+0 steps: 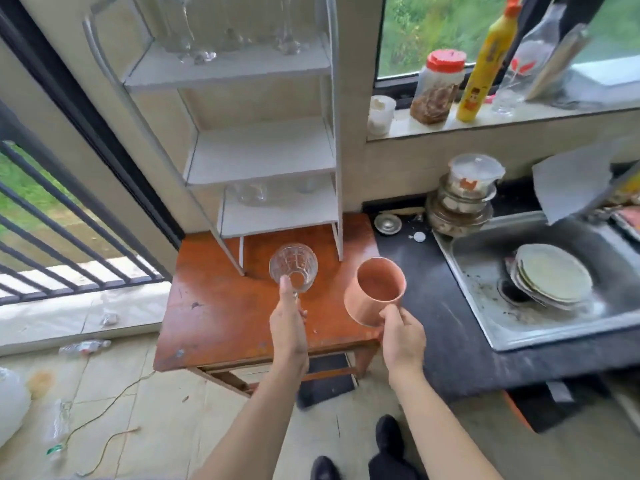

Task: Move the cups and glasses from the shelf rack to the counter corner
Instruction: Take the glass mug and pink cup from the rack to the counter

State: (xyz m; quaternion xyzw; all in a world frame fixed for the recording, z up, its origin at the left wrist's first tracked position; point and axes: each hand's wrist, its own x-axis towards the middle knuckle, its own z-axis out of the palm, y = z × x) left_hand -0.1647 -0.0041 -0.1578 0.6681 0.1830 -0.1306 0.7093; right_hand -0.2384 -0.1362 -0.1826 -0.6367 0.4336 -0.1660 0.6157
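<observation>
Two closed grips: left hand around glass mug, right hand on pink cup.

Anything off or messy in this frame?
Yes. A clear plastic bottle lies on its side on the floor by the window sill. A white cap sits loose on the black counter. Dirty plates are stacked askew in the steel sink.
</observation>
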